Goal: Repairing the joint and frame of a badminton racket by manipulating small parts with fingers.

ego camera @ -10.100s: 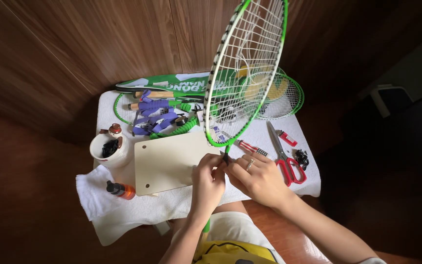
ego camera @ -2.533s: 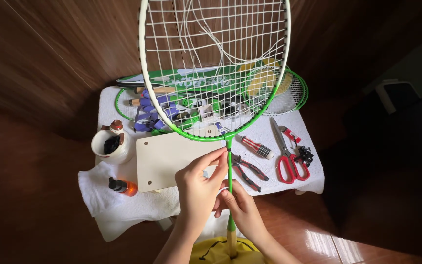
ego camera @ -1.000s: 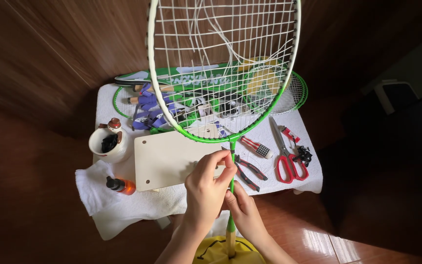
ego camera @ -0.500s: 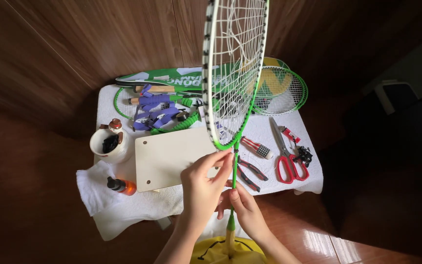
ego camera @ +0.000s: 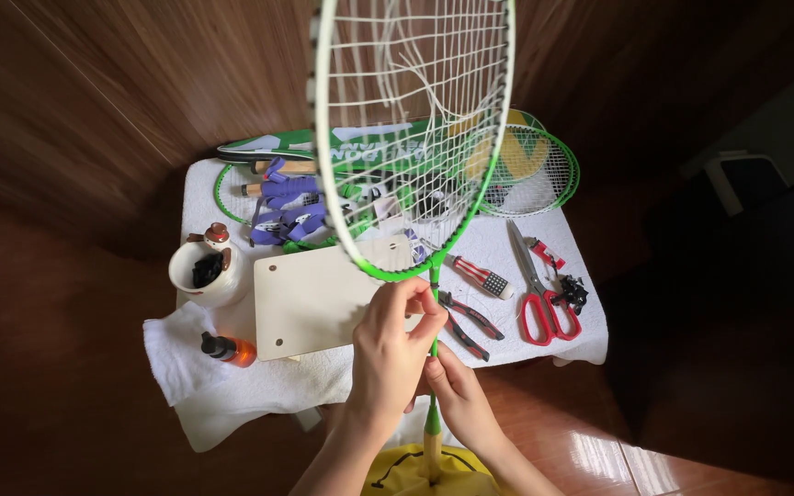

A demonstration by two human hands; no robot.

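While my left hand (ego camera: 395,354) pinches the green badminton racket (ego camera: 413,138) at its shaft, my right hand (ego camera: 457,395) grips lower, above the cloth-covered surface (ego camera: 498,253) with red scissors (ego camera: 544,294).

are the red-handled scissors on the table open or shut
Shut: the red-handled scissors lie on the white table with blades together in one line.

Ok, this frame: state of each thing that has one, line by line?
Racket: upright, held by its shaft, strings broken and loose.
Left hand: pinching the shaft just below the head.
Right hand: gripping the shaft lower down.
Scissors: shut, flat on the table.
Pliers: lying flat, handles slightly apart.
Bottle: on its side, capped.
Cup: upright, dark items inside.
Board: flat, bare.
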